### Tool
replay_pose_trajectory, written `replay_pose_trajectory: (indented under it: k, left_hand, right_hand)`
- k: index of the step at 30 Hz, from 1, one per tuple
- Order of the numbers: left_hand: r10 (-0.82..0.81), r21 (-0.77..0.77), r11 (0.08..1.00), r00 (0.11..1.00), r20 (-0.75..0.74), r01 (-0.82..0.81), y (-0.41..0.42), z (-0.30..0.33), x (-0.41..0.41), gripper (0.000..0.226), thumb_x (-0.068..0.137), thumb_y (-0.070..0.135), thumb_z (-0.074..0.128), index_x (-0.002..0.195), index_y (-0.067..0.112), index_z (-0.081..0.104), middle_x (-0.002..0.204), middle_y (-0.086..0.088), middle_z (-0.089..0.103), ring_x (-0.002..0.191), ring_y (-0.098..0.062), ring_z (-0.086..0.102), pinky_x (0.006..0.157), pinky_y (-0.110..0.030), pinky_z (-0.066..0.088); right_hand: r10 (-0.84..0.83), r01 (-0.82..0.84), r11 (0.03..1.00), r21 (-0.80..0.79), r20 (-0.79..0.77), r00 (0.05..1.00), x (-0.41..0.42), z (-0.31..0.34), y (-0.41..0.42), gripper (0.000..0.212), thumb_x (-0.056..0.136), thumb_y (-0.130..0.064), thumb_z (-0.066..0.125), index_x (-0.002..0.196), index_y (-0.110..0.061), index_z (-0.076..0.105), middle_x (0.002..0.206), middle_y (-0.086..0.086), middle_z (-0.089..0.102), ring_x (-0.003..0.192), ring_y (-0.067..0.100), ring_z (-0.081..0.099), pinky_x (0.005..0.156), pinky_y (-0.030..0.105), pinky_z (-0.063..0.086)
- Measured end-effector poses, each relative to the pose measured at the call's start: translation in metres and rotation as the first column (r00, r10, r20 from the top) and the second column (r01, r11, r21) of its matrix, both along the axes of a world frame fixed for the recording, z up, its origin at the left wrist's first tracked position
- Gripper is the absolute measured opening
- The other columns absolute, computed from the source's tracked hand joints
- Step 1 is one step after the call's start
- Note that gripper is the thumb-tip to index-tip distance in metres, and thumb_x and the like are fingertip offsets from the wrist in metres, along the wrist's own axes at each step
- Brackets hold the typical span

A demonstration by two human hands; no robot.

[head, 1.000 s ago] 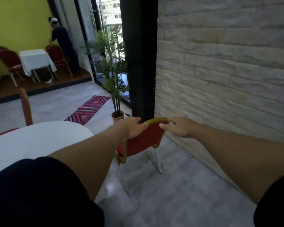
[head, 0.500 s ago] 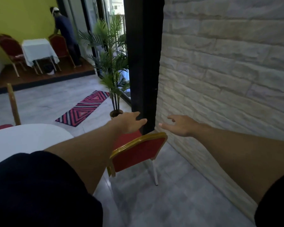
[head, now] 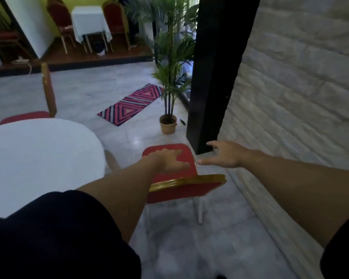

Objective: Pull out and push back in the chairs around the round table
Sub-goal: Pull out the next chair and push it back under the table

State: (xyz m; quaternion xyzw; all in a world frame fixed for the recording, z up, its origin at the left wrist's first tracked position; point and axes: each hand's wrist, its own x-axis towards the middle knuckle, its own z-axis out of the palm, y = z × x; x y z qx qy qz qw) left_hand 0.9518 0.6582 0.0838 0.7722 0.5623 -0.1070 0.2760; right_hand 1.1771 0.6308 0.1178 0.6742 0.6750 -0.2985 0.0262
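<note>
A red chair (head: 186, 190) with a gold-trimmed back stands just right of the round white table (head: 40, 158), seen from behind and above. My left hand (head: 170, 161) hovers over its red seat, fingers spread, holding nothing. My right hand (head: 225, 155) is open in the air to the right of the seat, beyond the backrest, touching nothing. A second red chair (head: 46, 91) stands at the table's far side, its seat partly tucked under the tabletop.
A stone-faced wall (head: 300, 97) runs close along the right. A black pillar (head: 216, 73) stands just beyond the chair, with a potted palm (head: 169, 81) and a striped rug (head: 131, 103) past it. A raised platform holds a small covered table (head: 89, 23) with chairs.
Both hands have let go of the chair's backrest and moved forward past it, open. The view has tipped downward, so the seat now shows below my left hand.
</note>
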Motion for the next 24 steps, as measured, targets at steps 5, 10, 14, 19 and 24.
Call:
replay_pose_trajectory:
  k: [5,10,14,19,24]
  left_hand:
    - [0.081,-0.113,0.989,0.986,-0.145,-0.098,-0.007,-0.050,-0.008,0.121,0.064,0.083,0.060,0.166,0.037,0.015,0.171,-0.011,0.029,0.154,-0.038,0.032,0.119,-0.060,0.032]
    - [0.176,-0.142,0.968,0.962,-0.211,-0.208,-0.018,-0.080,-0.008,0.102,0.084,0.055,0.075,0.167,0.029,0.022,0.164,-0.010,0.041,0.147,-0.034,0.043,0.118,-0.046,0.038]
    - [0.251,-0.096,0.957,0.949,-0.189,-0.273,-0.023,-0.090,-0.007,0.058,0.084,0.038,0.071,0.141,0.032,0.061,0.132,-0.007,0.067,0.121,-0.032,0.064,0.099,-0.044,0.053]
    - [0.271,-0.123,0.944,0.930,-0.248,-0.307,-0.014,-0.110,-0.013,0.040,0.071,0.036,0.048,0.106,0.040,0.068,0.102,0.000,0.070,0.094,-0.028,0.067,0.087,-0.049,0.058]
    - [0.254,-0.074,0.956,0.926,-0.280,-0.285,-0.013,-0.113,-0.004,0.045,0.083,0.022,0.055,0.125,0.029,0.068,0.105,-0.004,0.068,0.092,-0.026,0.061,0.082,-0.039,0.053]
  right_hand:
    - [0.187,-0.182,0.977,-0.108,0.047,0.981,-0.002,-0.050,0.031,0.133,0.052,-0.099,0.067,0.162,-0.034,0.032,0.167,0.000,0.039,0.148,0.028,0.042,0.118,0.046,0.039]
    - [0.394,-0.387,0.907,-0.168,0.011,0.919,0.003,-0.104,0.049,0.134,0.050,-0.088,0.081,0.161,-0.034,0.031,0.164,0.002,0.041,0.143,0.028,0.046,0.115,0.045,0.042]
    - [0.527,-0.521,0.832,-0.190,-0.020,0.850,0.003,-0.141,0.049,0.092,0.070,-0.057,0.089,0.150,-0.032,0.050,0.138,0.001,0.063,0.114,0.023,0.063,0.093,0.037,0.054]
    - [0.535,-0.542,0.833,-0.115,-0.086,0.840,0.005,-0.166,0.055,0.050,0.084,-0.024,0.070,0.130,-0.044,0.066,0.103,-0.005,0.072,0.090,0.023,0.067,0.073,0.030,0.048]
    - [0.573,-0.577,0.812,-0.089,-0.069,0.817,0.008,-0.172,0.058,0.038,0.084,-0.020,0.062,0.110,-0.048,0.069,0.086,-0.008,0.070,0.078,0.022,0.066,0.069,0.033,0.049]
